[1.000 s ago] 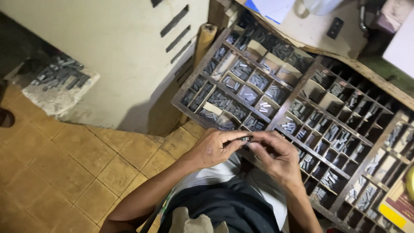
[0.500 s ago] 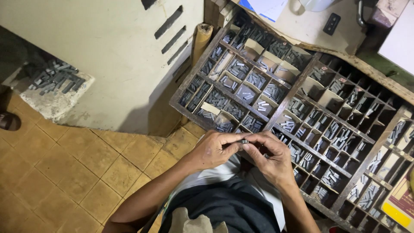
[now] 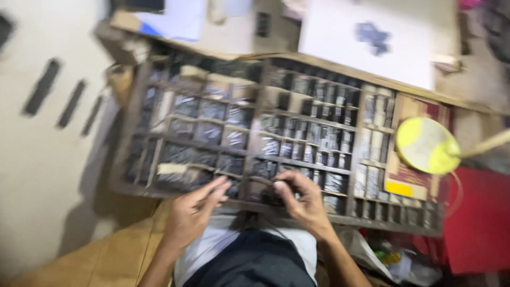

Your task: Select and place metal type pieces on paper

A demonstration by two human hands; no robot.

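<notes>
Head view, looking down, blurred by motion: my two hands meet at the near edge of a wooden type case [image 3: 276, 133], a shallow tray split into many small compartments filled with dark metal type sorts. My left hand [image 3: 194, 212] rests at the near rail with fingers loosely extended, tips touching the rim beside a lower-left compartment; I cannot tell whether it holds anything. My right hand [image 3: 303, 199] is curled, fingers bent over the near middle compartments, pinching what looks like a small dark piece of type [image 3: 281, 187], though blur keeps that unclear. The case sits tilted on the surface just past my lap. To its right lies a round yellow fan [image 3: 425, 144] with a pale handle, over a red and yellow box [image 3: 406, 180]. A white sheet [image 3: 366, 40] lies beyond the case's far edge.
</notes>
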